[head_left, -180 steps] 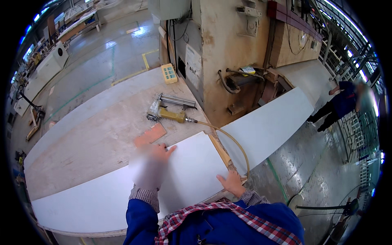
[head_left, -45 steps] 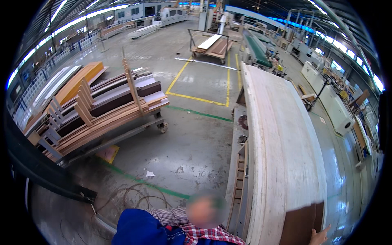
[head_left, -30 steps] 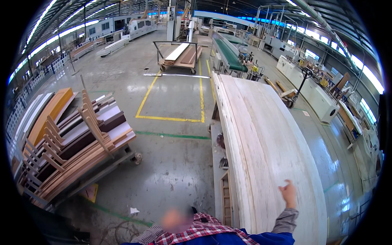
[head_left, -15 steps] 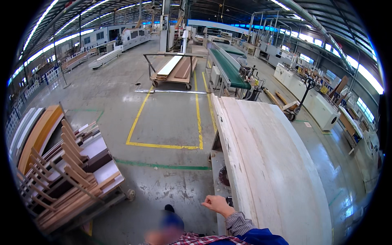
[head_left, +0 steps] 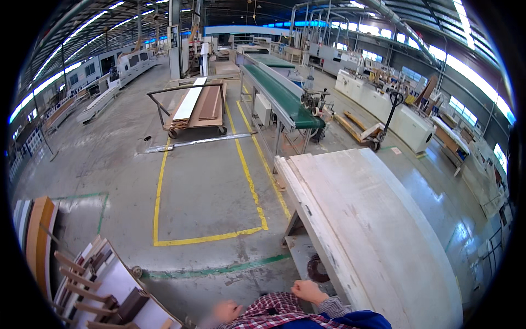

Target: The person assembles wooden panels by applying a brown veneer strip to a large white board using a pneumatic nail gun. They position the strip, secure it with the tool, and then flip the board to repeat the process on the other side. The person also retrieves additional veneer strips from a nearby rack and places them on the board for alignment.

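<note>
My right hand (head_left: pixel 309 291) is at the lower middle, beside the near left edge of a long pale wooden work table (head_left: pixel 378 219). Its fingers are curled in, and nothing shows in them. To its left, low in front of my checked shirt (head_left: pixel 268 310), is my left hand (head_left: pixel 227 311). That hand is partly smeared, so how its fingers are set is unclear, and no object shows in it. A dark round part (head_left: pixel 318 268) sits under the table's left edge, close to my right hand.
A cart of wooden frames and panels (head_left: pixel 118 296) stands at the lower left. Ahead, yellow floor lines (head_left: pixel 211 240) lead toward a trolley with long boards (head_left: pixel 192 104). A green conveyor belt (head_left: pixel 279 93) runs beyond the table; a pallet jack (head_left: pixel 378 131) stands to its right.
My view has shifted, so the trolley and conveyor sit further left and the frame cart lower. My right hand has drawn closer to my body. My left hand now shows beside it.
</note>
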{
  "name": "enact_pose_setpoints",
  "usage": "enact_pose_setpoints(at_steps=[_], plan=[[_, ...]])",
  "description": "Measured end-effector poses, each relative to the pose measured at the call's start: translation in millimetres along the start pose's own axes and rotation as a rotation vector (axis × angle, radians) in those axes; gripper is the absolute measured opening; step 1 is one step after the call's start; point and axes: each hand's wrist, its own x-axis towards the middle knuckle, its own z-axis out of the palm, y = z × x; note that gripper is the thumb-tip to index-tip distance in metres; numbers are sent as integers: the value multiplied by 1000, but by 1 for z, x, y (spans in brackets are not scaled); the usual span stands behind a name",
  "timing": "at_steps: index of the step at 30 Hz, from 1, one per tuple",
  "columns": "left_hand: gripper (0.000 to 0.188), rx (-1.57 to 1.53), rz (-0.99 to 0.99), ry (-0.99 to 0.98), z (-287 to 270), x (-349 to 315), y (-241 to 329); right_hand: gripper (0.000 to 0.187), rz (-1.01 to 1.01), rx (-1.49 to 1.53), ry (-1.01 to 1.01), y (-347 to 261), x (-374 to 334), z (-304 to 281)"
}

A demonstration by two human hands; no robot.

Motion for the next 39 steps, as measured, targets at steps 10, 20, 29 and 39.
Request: enact_pose_setpoints(at_steps=[10, 20, 29, 39], plan=[[19, -15, 226, 44, -130, 292, -69, 33, 94, 34, -18, -14, 245, -26], [18, -32, -431, -2, -216, 382, -276, 23, -359, 203, -39, -156, 610, -61], [30, 16, -506, 157, -367, 611, -359, 26, -264, 31, -343, -171, 815, -60], [22, -9, 224, 146, -470, 967, -376, 22, 5, 133, 274, -111, 981, -137]])
